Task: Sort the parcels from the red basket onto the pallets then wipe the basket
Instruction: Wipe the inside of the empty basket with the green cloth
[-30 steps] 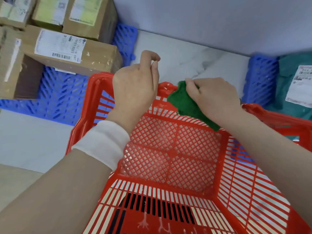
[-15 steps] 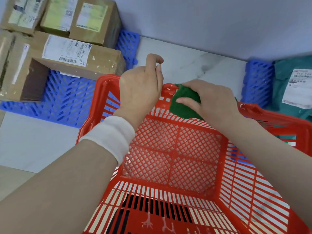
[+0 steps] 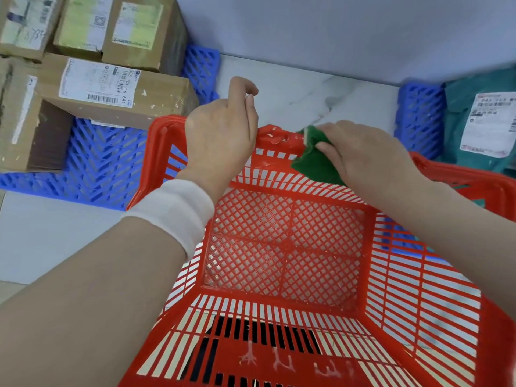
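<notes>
The red basket (image 3: 282, 291) stands empty in front of me, its mesh floor bare. My left hand (image 3: 220, 135), with a white wristband, sits on the basket's far rim (image 3: 275, 135) with curled fingers hooked over it and steadies it. My right hand (image 3: 363, 155) pinches a green scouring cloth (image 3: 312, 160) and presses it on the same far rim, just right of the left hand. Brown cardboard parcels (image 3: 122, 90) lie stacked on the blue pallet (image 3: 103, 160) at the left. A teal bag parcel (image 3: 474, 127) lies on the blue pallet (image 3: 418, 118) at the right.
White marbled floor (image 3: 321, 93) runs between the two pallets beyond the basket, up to a pale wall (image 3: 335, 32). Whitish smears mark the basket's rim and near wall.
My right hand has slid the green cloth to the right along the far rim. My left hand has kept its place on the rim.
</notes>
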Available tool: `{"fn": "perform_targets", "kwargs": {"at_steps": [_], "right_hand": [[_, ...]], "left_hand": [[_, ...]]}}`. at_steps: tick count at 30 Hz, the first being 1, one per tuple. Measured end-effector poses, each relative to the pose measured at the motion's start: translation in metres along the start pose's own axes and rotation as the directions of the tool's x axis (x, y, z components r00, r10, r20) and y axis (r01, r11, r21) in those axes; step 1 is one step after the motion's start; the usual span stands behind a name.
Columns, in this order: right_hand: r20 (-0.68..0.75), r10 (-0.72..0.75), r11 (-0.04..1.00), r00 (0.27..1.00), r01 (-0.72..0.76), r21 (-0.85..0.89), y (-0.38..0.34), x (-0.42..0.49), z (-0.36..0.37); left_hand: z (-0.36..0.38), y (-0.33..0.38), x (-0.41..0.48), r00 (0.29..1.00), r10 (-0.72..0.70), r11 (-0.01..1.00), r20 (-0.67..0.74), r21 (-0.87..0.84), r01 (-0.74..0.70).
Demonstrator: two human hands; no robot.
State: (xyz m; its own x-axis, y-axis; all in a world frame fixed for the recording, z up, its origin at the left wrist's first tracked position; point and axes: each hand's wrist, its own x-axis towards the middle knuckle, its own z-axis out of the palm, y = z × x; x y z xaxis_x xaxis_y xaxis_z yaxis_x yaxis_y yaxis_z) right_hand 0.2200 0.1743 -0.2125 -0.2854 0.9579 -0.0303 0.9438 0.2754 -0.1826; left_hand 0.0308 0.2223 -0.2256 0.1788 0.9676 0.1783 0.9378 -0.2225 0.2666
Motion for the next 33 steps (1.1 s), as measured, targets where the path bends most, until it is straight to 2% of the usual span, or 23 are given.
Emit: {"fn": "perform_targets", "kwargs": {"at_steps": [6,10,13,20,22,26,29,33], "right_hand": [[0.120,-0.042,0.976,0.992,0.066,-0.206,0.007,-0.014,-0.006],[0.004,-0.048,0.985,0.999,0.049,-0.168,-0.009,0.003,0.005],[-0.023,-0.069,0.988,0.997,0.065,-0.142,-0.021,0.015,0.013],[-0.195,-0.305,0.952,0.932,0.292,-0.093,-0.003,-0.002,0.015],[-0.177,-0.369,0.929,0.912,0.356,-0.103,0.006,-0.010,0.012],[-0.052,-0.518,0.834,0.854,0.490,-0.252,0.030,-0.039,0.002],[-0.036,-0.498,0.838,0.867,0.470,-0.276,0.034,-0.045,-0.001],[-0.120,-0.496,0.848,0.860,0.449,-0.282,0.010,-0.019,0.015]], "left_hand": [[0.002,0.001,0.000,1.000,0.013,1.000,-0.014,0.004,-0.013],[0.004,0.001,0.001,1.000,0.011,1.000,-0.020,0.018,-0.011],[0.005,0.001,0.000,1.000,0.019,1.000,-0.024,0.017,-0.019],[0.002,-0.001,0.000,0.999,0.038,0.999,-0.001,0.011,-0.038],[0.002,0.000,0.000,0.999,0.034,0.999,0.002,0.001,-0.034],[0.003,0.002,0.000,1.000,0.023,1.000,-0.005,-0.004,-0.023],[0.003,0.002,-0.001,1.000,0.019,1.000,0.005,-0.007,-0.018],[0.003,0.002,0.000,1.000,0.015,1.000,0.012,-0.015,-0.015]]}}
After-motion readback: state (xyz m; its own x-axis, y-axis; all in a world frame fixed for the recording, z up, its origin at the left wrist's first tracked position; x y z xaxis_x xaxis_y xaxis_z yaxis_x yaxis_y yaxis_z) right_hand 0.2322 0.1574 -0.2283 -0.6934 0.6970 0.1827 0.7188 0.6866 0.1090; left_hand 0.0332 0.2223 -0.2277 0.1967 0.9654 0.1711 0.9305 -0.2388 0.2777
